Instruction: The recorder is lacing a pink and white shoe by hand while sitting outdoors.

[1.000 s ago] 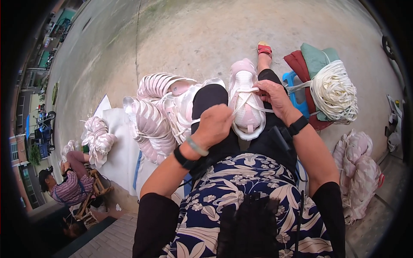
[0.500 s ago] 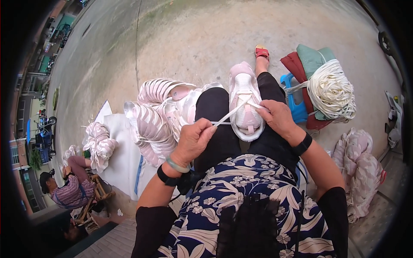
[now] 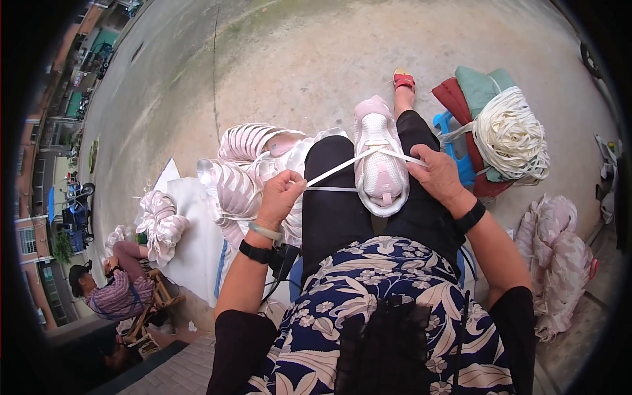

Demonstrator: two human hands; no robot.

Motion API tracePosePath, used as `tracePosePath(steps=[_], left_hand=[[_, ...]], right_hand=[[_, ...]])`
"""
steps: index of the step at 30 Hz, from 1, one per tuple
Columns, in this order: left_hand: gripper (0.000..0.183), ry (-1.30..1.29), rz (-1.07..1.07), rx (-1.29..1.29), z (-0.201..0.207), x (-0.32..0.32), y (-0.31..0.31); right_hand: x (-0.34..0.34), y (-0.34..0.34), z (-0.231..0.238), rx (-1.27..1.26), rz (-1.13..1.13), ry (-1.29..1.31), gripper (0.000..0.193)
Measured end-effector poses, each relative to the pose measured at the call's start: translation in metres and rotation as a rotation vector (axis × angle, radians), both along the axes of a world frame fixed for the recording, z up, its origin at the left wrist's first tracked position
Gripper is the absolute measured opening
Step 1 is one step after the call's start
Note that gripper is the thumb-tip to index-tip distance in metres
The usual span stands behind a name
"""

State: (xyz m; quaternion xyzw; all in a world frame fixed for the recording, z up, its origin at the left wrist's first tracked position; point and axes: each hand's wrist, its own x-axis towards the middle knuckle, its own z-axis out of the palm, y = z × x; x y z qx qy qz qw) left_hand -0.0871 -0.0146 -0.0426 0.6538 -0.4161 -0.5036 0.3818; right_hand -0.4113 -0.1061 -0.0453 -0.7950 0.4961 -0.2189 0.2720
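A pink and white shoe upper [image 3: 382, 174] lies across my thighs, its toe pointing away from me. White shoelace [image 3: 336, 168] crosses over its throat and runs out to both sides, stretched taut. My left hand [image 3: 282, 197] pinches one lace end, off to the left of the shoe above my left thigh. On the other side my right hand [image 3: 434, 172] grips the second end between thumb and fingers, close beside the shoe. Another thin strand runs level from the shoe's left side toward my left hand.
Stacked pink and white uppers [image 3: 247, 178] lie left of my legs. At the right, a blue stool [image 3: 461, 164] bears folded cloth and a bundle of white laces [image 3: 510, 138]. More bundled uppers [image 3: 559, 257] sit at the lower right. A seated person [image 3: 118, 289] is far left.
Both hands have drawn apart, the left moving left and the right moving slightly right. The lace ends now reach farther out from the shoe, and the crossing is pulled flatter.
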Motion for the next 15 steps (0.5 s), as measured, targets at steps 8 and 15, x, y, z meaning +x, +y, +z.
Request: tracePosePath(steps=[8,15], left_hand=[[0.02,-0.695,-0.257,-0.468,0.004,0.022,0.015],[0.032,-1.229,-0.467,-0.615,0.022,0.075,0.062]], right_hand=[[-0.049,-0.003,-0.013,-0.301,0.211,0.153,0.008],[-0.2,0.004,-0.037,-0.324,-0.013,0.214,0.013]])
